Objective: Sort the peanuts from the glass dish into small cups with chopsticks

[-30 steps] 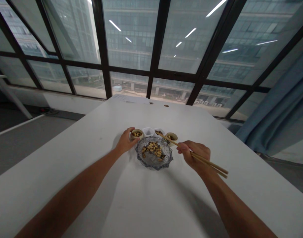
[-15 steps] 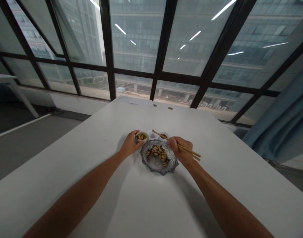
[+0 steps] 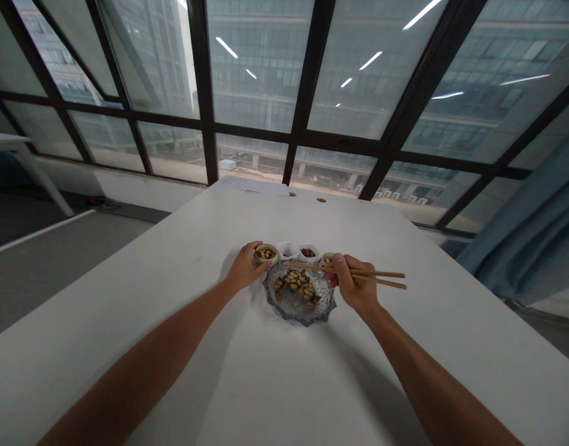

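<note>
Just inside the left fingers [image 3: 264,268], the leftmost cup [image 3: 266,261].

Left hand [image 3: 245,269], 8 o'clock: your bare hand, slim fingers.
Right hand [image 3: 359,285], 4 o'clock: your bare hand, same slim build.
Left forearm [image 3: 158,347], 7 o'clock: bare, smooth, tapering to your wrist.
Right forearm [image 3: 421,375], 5 o'clock: bare, likewise tapered.

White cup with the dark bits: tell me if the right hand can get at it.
Probably yes: the right hand holds the chopsticks just on the near side of the white cup, and nothing seems to cover its open top.
</note>
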{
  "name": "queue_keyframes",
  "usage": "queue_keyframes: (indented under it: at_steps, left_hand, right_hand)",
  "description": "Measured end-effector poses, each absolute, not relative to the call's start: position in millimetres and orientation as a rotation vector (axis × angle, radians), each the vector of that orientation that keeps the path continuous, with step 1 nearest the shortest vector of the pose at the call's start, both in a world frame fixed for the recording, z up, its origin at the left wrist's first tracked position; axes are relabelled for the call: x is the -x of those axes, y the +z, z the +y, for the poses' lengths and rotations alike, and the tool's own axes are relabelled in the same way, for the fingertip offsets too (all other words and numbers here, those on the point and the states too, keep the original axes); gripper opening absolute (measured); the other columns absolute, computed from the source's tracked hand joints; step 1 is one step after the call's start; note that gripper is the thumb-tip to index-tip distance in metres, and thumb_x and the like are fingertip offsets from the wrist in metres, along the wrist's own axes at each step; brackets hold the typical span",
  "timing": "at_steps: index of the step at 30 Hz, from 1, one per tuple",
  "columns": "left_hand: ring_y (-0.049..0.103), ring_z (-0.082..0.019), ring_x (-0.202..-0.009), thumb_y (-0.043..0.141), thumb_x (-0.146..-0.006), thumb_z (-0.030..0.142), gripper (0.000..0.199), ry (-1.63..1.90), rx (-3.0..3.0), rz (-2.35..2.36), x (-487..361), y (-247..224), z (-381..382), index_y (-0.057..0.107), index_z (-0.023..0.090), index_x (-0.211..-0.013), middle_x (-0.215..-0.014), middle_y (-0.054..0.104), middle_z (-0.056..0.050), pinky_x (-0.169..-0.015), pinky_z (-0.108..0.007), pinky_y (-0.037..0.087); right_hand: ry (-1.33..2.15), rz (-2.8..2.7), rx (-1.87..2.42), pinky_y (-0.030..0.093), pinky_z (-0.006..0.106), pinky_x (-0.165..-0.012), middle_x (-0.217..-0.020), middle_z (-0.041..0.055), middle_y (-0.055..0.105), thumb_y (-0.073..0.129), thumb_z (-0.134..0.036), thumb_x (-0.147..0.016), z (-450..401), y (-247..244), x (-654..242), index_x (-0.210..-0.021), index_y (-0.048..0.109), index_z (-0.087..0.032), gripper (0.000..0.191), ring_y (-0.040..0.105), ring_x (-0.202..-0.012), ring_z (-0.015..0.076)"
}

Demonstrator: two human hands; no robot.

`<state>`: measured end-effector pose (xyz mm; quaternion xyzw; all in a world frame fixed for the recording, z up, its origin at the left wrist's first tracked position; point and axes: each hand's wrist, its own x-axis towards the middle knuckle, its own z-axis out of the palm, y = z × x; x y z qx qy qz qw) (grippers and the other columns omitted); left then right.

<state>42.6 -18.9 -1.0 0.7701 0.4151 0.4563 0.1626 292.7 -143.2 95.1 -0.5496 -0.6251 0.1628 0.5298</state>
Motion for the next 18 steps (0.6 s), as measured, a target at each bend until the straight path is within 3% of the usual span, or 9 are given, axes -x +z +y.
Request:
queue_keyframes:
  at_steps: [10, 18]
  left_hand:
    - [0.058, -0.027, -0.119, 0.068, -0.080, 0.041, 0.054, 1.302, -2.212, 1.183, -42, -4, -16, 0.051, 0.020, -0.127, -0.127, 0.061, -0.011, -0.104, -0.046, 0.048]
    - [0.059, -0.026, -0.118, 0.069, -0.080, 0.041, 0.054, 1.311, -2.206, 1.188, -42, -5, -16, 0.051, 0.020, -0.127, -0.126, 0.062, -0.011, -0.103, -0.045, 0.048]
  right_hand:
    - [0.516, -1.709, 1.373, 0.047, 0.024, -0.041, -0.056, 0.0028, 0.066, 0.047, -0.066, -0.092, -143, 85, -284, -0.066, 0.060, -0.021, 0.053, 0.061, -0.044, 0.0142]
    - [0.487, -1.836, 1.387, 0.049, 0.028, -0.045, -0.057, 0.0034, 0.067, 0.043, -0.062, -0.094, -144, 93, -278, -0.063, 0.057, -0.023, 0.052, 0.063, -0.047, 0.0170]
